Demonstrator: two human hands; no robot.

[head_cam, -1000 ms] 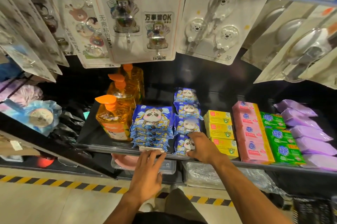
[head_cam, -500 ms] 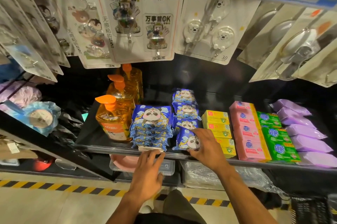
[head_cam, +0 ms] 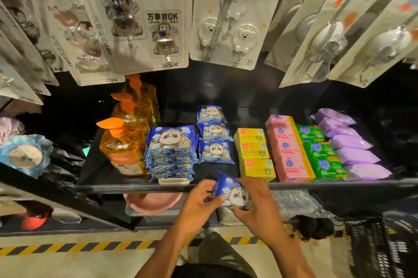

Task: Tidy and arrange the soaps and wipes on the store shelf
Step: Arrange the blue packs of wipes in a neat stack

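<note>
A small blue panda wipes pack is held in front of the black shelf, just below its front edge. My right hand grips its right side and my left hand pinches its left edge. On the shelf stand a tall stack of larger panda wipes, a row of three small panda packs, yellow soap boxes, pink soap bars, green soap bars and purple packs.
Orange pump bottles stand at the shelf's left end. Carded adhesive hooks hang above the shelf. A pink basin sits below, a black crate is at the lower right, and hazard tape marks the floor.
My right hand has lifted the front small panda pack off the shelf and drawn it toward me. My left hand left the shelf edge and took hold of the pack's left side.
</note>
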